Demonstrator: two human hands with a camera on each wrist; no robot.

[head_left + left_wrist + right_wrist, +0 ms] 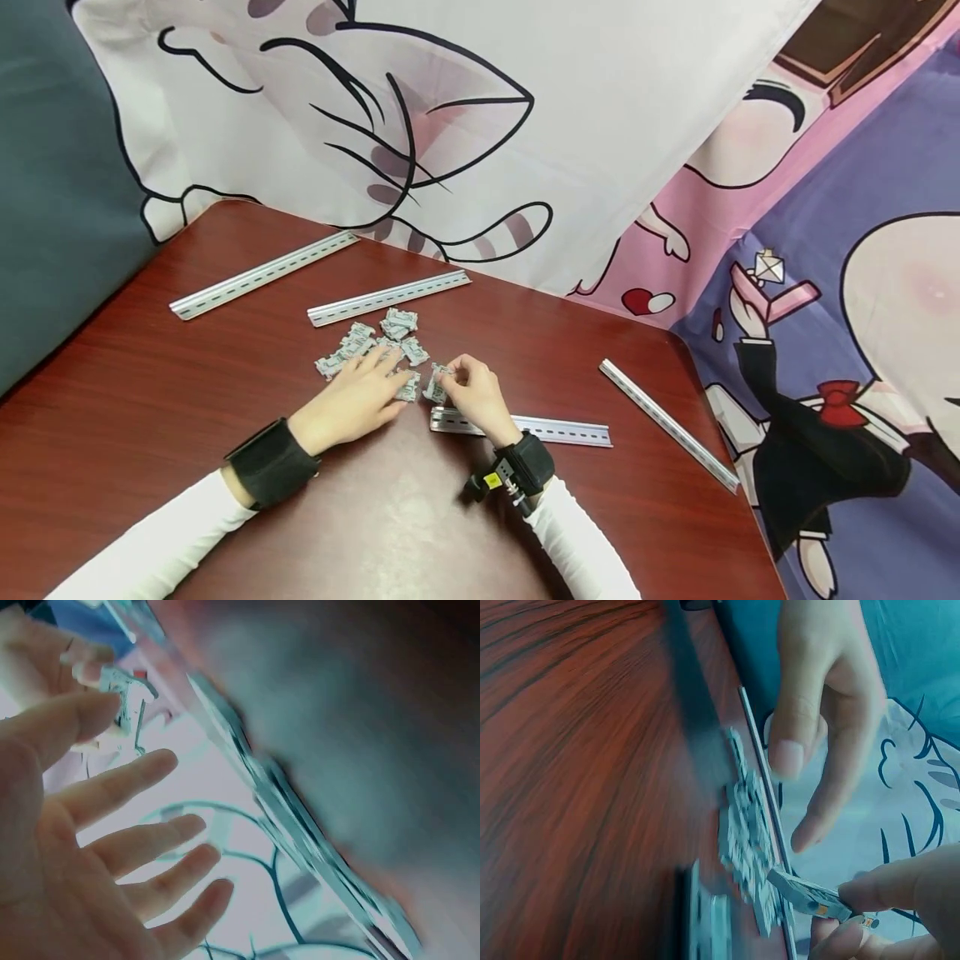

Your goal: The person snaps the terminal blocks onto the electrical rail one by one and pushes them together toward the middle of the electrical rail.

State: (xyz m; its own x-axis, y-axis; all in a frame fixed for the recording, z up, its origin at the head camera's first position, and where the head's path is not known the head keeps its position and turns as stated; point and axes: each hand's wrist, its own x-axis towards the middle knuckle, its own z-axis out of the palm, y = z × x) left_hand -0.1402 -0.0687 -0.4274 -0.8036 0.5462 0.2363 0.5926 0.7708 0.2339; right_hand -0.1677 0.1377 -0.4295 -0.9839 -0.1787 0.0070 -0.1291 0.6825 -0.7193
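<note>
My right hand (480,404) pinches a small grey terminal block (806,894) between thumb and fingertips. It holds the piece above the table, just beyond the left end of a slotted metal DIN rail (566,431). My left hand (356,398) reaches over a loose pile of similar terminal blocks (352,343), its fingers (120,784) spread and nearly straight. In the left wrist view nothing lies between those fingers. From the head view, the left hand covers part of the pile.
Two more slotted rails, a left one (262,275) and a middle one (390,297), lie behind the pile. Another rail (667,423) lies near the right edge of the brown table (150,392). A printed cloth (600,125) hangs along the table's back.
</note>
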